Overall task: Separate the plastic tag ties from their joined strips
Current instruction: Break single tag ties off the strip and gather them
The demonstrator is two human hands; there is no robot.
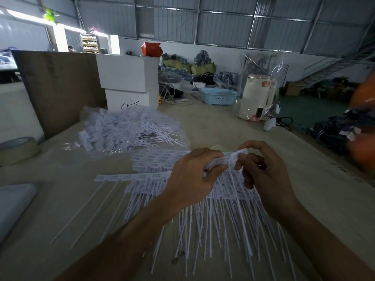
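A strip of joined tag ties [229,159] is pinched between the left hand [194,175] and right hand [261,169], seemingly at the heads, above the stacked strips [162,179]. If twisted unevenly, a tail could be snapped or neighbouring ties scattered over the counter [233,126].

Tape roll [17,148] far left; white boxes [127,82] stacked behind; blue basket [218,95] & kettle [256,96] at back.

The tag ties [213,209] look like thin matt white plastic. Table [213,126] is dull, rough-ish concrete-looking stuff, and the bag [178,130] upper left is glossy clear film.
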